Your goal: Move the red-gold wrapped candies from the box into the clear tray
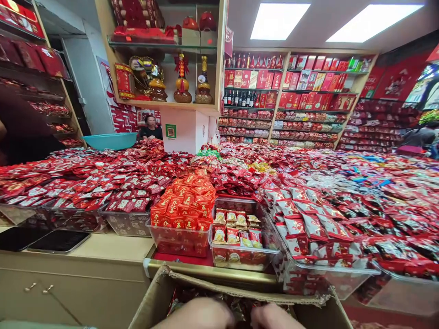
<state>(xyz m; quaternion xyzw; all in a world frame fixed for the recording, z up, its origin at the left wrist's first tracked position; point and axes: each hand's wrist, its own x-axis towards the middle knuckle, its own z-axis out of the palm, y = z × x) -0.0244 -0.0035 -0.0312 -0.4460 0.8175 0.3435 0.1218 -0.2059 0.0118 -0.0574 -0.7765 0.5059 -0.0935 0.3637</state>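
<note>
An uncovered cardboard box [144, 305] stands at the bottom of the head view, its front flap edge torn and ragged. Inside it lie wrapped packets in dark red and brown foil [187, 294]. Both my hands reach down into this box. My left hand [206, 313] is blurred, and its fingers are hidden among the packets. Close beside it on the right, my right hand [272, 316] also dips into the packets, fingers out of sight. Just beyond the box are a clear bin of small red and gold packets [236, 228] and a bin heaped with orange-red packets [188, 201].
More clear bins [339, 274] heaped with wrapped sweets spread across the counter. Two dark flat devices [58, 240] lie at left. A turquoise basin [110, 140] sits farther back, near a white pillar [180, 137]. One person [151, 130] is behind the counter; another's dark sleeve [25, 123] shows at left.
</note>
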